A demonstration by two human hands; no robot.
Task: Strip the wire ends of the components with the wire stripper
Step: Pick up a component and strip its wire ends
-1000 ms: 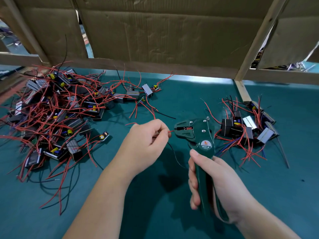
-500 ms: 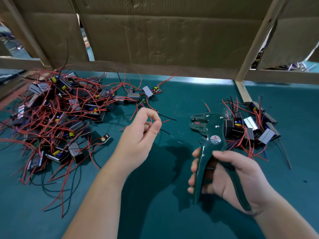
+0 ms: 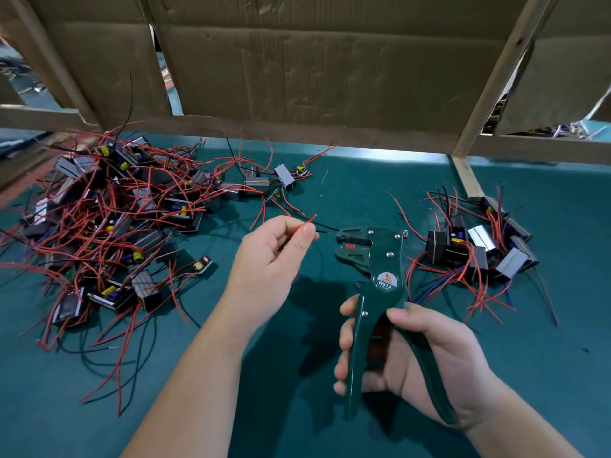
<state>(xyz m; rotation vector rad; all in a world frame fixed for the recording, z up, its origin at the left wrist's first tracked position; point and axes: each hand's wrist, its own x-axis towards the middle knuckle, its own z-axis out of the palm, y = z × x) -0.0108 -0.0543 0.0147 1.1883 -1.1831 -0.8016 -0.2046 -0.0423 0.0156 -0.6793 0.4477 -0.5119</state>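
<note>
- Two hands are at work over the teal-green mat-covered table (image 3: 545,358). The left hand (image 3: 274,259) pinches a thin red insulated wire (image 3: 305,223) between thumb and forefinger, with the tip sticking up past the fingertips.
- A thin black wire end (image 3: 325,231) also pokes out to the right of that pinch. It is aimed at the tool's mouth and, as far as I can tell, stops just short of it.
- The right hand (image 3: 413,352) is wrapped round both handles of the dark green metal wire stripper (image 3: 373,259), whose head points far and left. The handles are spread and the jaws gape.
- A big tangled heap of small boxy components with red leads (image 3: 115,209) lies at the far left. A smaller heap of the same parts (image 3: 476,246) sits at the right, just beyond the stripper; whether those are finished I can't tell.
- I'd judge the step in hand to be feeding a wire end in, with no squeeze begun.
- The next move calls for sliding the end straight into the open mouth. The pinch must stay firm so the wire doesn't slip as the handles close.
</note>
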